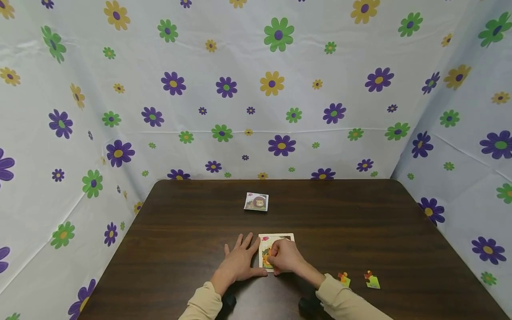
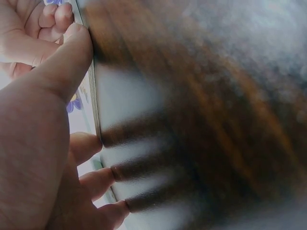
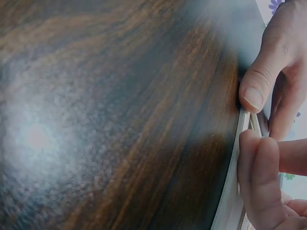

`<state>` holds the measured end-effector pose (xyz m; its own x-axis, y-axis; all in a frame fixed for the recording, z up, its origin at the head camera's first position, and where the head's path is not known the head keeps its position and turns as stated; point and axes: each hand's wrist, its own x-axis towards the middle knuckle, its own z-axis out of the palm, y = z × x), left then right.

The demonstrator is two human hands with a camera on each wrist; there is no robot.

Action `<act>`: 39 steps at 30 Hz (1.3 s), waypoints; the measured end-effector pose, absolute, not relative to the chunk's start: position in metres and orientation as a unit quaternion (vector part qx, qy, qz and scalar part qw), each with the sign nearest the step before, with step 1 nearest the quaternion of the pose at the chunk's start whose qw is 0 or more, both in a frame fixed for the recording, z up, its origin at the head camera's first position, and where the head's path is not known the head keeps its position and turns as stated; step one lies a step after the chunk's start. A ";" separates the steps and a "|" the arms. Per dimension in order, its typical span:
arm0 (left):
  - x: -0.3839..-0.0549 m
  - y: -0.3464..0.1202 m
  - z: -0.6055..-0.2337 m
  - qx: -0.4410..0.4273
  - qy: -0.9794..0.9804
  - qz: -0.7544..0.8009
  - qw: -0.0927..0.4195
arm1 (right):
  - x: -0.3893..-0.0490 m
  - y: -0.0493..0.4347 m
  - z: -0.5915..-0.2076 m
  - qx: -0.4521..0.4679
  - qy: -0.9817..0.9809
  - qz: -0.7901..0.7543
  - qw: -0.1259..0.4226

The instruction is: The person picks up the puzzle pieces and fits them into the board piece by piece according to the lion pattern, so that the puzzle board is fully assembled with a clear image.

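Observation:
A small light-framed jigsaw puzzle board [image 1: 276,234] lies on the table, its picture partly hidden by my right hand. My left hand [image 1: 237,263] rests flat at its left side with fingers spread, the index finger along the left edge and the thumb at the near left corner. Over the board, my right hand [image 1: 287,256] has curled fingers, its thumb and index finger pinching at an orange and yellow puzzle piece [image 1: 266,252] in the left part of the picture. In the right wrist view the right fingers [image 3: 259,167] sit right at the board's rim [image 3: 232,191].
Two loose puzzle pieces lie to the right: one [image 1: 373,281] out on the table, another [image 1: 345,279] beside the right sleeve. A lion picture card [image 1: 256,202] lies farther back on the dark wooden table [image 1: 192,213]. Flower-printed cloth [image 1: 240,98] hangs around the table.

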<state>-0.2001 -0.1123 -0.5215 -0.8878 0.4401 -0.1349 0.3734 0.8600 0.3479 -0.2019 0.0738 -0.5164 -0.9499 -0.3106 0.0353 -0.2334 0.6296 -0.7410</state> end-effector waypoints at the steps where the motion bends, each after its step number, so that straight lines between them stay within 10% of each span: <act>1: -0.200 -0.113 -0.522 0.212 0.958 0.160 0.106 | -0.202 0.074 -0.516 -0.153 0.901 -0.403 0.051; 18: -0.201 -0.113 -0.520 0.209 0.959 0.158 0.110 | -0.206 0.072 -0.517 -0.164 0.911 -0.377 0.018; 27: -0.202 -0.114 -0.519 0.208 0.958 0.162 0.118 | -0.212 0.090 -0.519 -0.369 0.875 -0.306 -0.059; 39: -0.201 -0.113 -0.520 0.209 0.957 0.159 0.121 | -0.212 0.092 -0.529 -0.411 0.875 -0.255 0.005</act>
<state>-0.2008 -0.1125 -0.5202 -0.8830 0.4391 -0.1657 0.3617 0.8617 0.3559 -0.2117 0.0922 -0.5288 -0.6624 -0.7214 0.2019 -0.7168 0.5320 -0.4507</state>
